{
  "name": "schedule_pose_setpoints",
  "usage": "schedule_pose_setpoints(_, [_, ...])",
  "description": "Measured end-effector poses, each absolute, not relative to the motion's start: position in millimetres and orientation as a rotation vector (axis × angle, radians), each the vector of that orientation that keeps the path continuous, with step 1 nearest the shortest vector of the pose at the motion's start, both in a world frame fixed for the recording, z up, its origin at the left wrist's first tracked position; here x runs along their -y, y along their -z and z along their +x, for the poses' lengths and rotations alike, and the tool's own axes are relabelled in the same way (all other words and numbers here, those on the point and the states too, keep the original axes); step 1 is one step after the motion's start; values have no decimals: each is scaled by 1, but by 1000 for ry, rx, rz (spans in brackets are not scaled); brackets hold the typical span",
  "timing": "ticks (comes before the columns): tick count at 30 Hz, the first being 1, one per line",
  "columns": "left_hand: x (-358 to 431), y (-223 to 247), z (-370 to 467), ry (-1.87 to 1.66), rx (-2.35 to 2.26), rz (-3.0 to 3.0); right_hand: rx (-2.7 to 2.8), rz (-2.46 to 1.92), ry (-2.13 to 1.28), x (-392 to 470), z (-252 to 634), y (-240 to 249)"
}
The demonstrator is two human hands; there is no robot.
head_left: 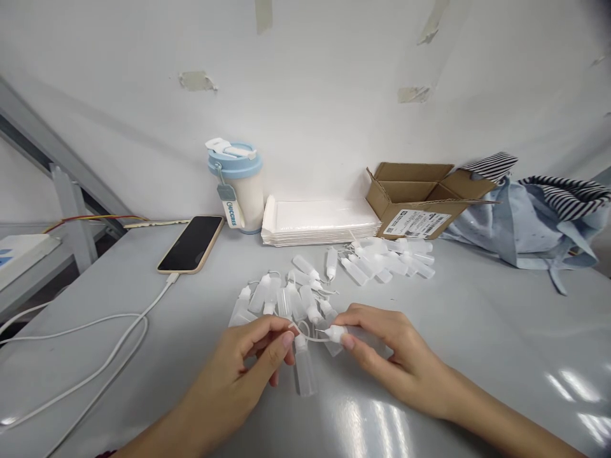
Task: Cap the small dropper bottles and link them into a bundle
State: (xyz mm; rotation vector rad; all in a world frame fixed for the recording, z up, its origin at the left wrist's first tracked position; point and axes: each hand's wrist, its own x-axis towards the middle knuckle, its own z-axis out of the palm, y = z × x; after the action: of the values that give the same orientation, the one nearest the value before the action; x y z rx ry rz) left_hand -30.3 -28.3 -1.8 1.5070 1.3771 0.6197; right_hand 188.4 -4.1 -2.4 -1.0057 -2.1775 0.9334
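Along the left, the grey tabletop (pixel 477 331) ends at a slanting edge crossed by a white cable (pixel 117 356); at the back, a tumbler (pixel 251 197), white padded envelopes (pixel 324 222) and a cardboard carton (pixel 415 219) bound our reach. We have smooth, glossy surface to move over right of our right hand (pixel 401 356). That hand pinches a small bottle (pixel 337 333) by its white conical top, a fine metal needle pointing left, above the table at centre front. Our left hand (pixel 252 362) nips the end of its thin, bending white strap (pixel 312 339). Translucent, soft-looking bottles (pixel 284 302) lie jumbled just beyond. Our right fingers hide much of the held bottle's body; we cannot count the overlapping ones, and our forearms are cut off below.
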Motion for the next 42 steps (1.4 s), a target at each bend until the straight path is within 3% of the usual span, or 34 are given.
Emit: schedule_pose_setpoints(42, [36, 16, -30, -602, -1158, 1902, 2179, -839, -1064, 12, 183, 7])
